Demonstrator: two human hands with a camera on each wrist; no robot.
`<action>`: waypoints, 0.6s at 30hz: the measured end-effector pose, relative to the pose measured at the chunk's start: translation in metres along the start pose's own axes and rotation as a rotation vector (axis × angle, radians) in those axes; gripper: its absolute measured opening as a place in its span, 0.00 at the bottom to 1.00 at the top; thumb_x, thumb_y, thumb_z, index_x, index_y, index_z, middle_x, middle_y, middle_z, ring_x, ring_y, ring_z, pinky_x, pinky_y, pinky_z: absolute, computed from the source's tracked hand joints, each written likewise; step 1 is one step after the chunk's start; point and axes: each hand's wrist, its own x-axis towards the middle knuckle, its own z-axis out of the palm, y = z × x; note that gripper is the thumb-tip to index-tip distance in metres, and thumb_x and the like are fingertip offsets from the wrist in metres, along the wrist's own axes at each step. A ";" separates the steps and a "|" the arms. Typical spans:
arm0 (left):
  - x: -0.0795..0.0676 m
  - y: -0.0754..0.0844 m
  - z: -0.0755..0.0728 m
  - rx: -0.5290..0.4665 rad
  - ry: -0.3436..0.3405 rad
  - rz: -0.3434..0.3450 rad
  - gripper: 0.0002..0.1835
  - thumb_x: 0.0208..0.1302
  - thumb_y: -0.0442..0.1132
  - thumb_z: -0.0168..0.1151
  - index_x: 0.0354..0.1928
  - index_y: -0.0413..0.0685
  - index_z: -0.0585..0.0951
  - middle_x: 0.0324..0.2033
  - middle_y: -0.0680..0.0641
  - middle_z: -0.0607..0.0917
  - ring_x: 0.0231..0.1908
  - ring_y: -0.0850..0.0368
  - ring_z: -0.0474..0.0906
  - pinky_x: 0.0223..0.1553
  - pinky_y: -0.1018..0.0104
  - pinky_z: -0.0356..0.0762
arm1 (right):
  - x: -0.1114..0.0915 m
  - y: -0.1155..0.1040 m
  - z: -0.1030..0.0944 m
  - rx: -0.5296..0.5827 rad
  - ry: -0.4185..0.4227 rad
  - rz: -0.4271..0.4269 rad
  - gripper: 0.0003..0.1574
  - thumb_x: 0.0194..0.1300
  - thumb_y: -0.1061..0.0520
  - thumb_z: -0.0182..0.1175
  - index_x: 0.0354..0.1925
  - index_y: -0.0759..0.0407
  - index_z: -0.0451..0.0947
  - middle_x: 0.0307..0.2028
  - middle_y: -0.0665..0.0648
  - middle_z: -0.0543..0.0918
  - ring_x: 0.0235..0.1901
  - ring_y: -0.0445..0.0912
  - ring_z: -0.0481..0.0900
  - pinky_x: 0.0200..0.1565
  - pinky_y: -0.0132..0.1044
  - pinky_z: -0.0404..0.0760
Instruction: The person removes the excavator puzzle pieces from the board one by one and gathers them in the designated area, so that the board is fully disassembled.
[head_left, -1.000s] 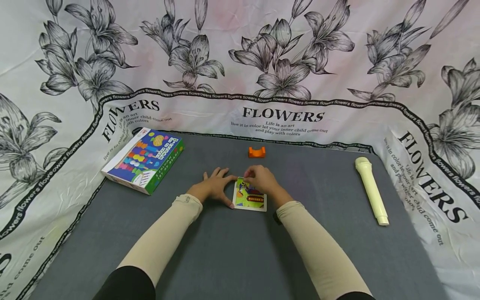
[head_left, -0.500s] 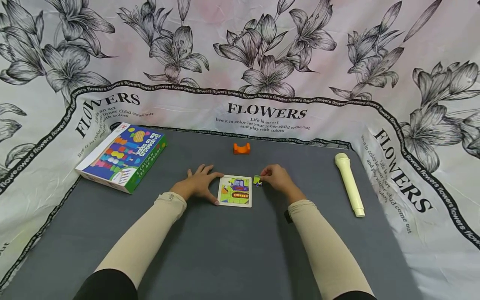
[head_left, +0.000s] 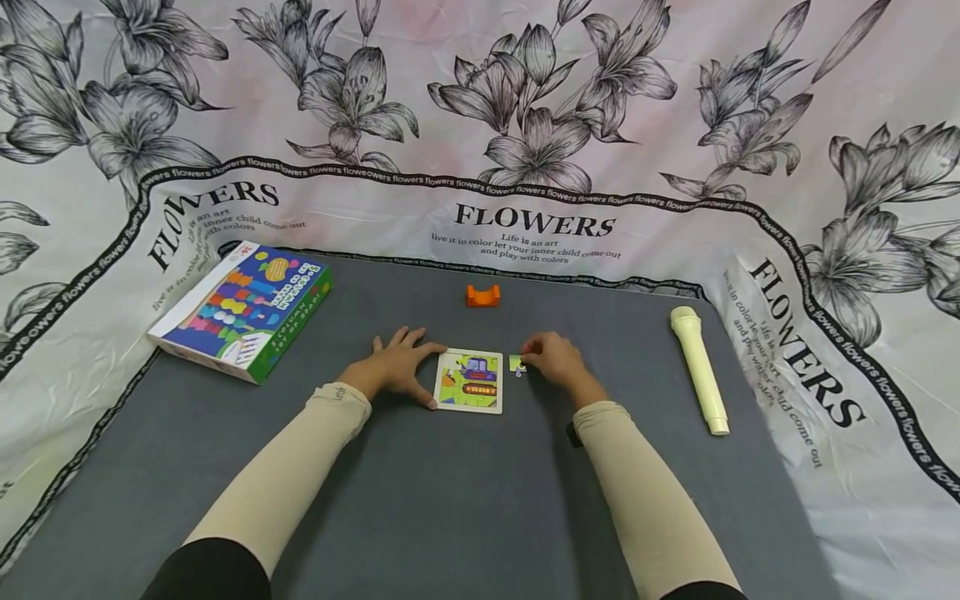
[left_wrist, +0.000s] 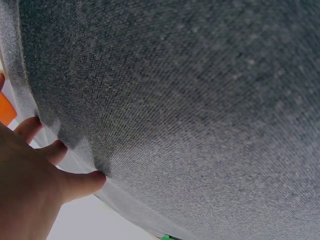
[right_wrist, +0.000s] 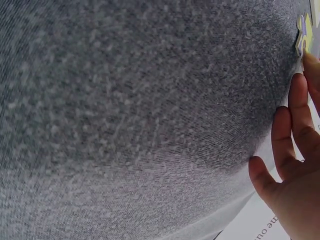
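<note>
Because the small yellow-green jigsaw piece (head_left: 516, 363) sits right of the white-framed square puzzle board (head_left: 474, 408), the key line runs sideways

As the head view shows, the piece is just beside the board's upper right side, apart from it; whether it touches the grey cloth-covered table (head_left: 480, 500) cannot be told. The right hand (head_left: 553, 358), clearly the nearer, comes from the outer side, so the piece lies between hand and board. Its grip is narrow, fingertips pinching the piece's right edge and hiding any long axis. That leftward line from grip to board seems the relation that counts. Across the board, the left hand (head_left: 395, 367) spreads thumb and forefinger wide, touching the left corners. Farther out are an orange U-shaped block (head_left: 483, 297), a blue-and-green cardboard box (head_left: 243, 312) and a pale-yellow torch-shaped stick (head_left: 701, 372).
</note>
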 end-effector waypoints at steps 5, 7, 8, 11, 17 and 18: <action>0.001 -0.002 0.000 0.000 -0.007 -0.004 0.55 0.42 0.68 0.73 0.73 0.70 0.59 0.76 0.42 0.46 0.74 0.36 0.36 0.63 0.24 0.37 | 0.003 0.000 -0.001 -0.026 -0.006 -0.004 0.12 0.66 0.50 0.63 0.41 0.57 0.84 0.39 0.55 0.86 0.40 0.51 0.79 0.51 0.53 0.69; 0.002 -0.002 -0.001 0.001 -0.008 -0.002 0.55 0.42 0.69 0.73 0.73 0.71 0.59 0.76 0.43 0.46 0.75 0.36 0.35 0.63 0.24 0.37 | 0.003 -0.003 -0.002 -0.036 -0.002 -0.007 0.13 0.66 0.50 0.62 0.42 0.57 0.84 0.39 0.55 0.85 0.39 0.51 0.79 0.49 0.52 0.69; 0.002 -0.002 -0.001 0.002 -0.008 0.000 0.55 0.42 0.69 0.73 0.73 0.71 0.59 0.76 0.43 0.46 0.75 0.36 0.35 0.64 0.24 0.37 | 0.002 -0.006 -0.002 -0.042 0.005 -0.010 0.13 0.66 0.50 0.62 0.42 0.57 0.84 0.38 0.55 0.85 0.38 0.50 0.78 0.49 0.51 0.70; 0.003 0.000 -0.001 0.000 -0.003 0.012 0.54 0.42 0.68 0.73 0.73 0.71 0.59 0.76 0.43 0.46 0.74 0.36 0.36 0.64 0.25 0.37 | 0.002 -0.019 -0.001 -0.049 0.010 -0.048 0.12 0.67 0.50 0.61 0.42 0.57 0.84 0.38 0.55 0.85 0.37 0.49 0.78 0.48 0.50 0.71; 0.002 0.000 -0.001 0.010 0.007 -0.004 0.54 0.41 0.68 0.74 0.73 0.71 0.60 0.76 0.43 0.47 0.75 0.37 0.37 0.64 0.25 0.39 | 0.007 -0.053 0.013 -0.137 -0.052 -0.253 0.12 0.68 0.52 0.61 0.45 0.56 0.84 0.41 0.54 0.86 0.41 0.48 0.81 0.49 0.49 0.76; 0.001 -0.001 0.000 0.011 0.005 -0.009 0.54 0.41 0.68 0.74 0.73 0.71 0.60 0.76 0.43 0.47 0.75 0.37 0.38 0.64 0.25 0.39 | 0.008 -0.057 0.016 -0.160 -0.061 -0.287 0.13 0.68 0.52 0.61 0.46 0.56 0.85 0.42 0.54 0.86 0.42 0.48 0.81 0.50 0.49 0.76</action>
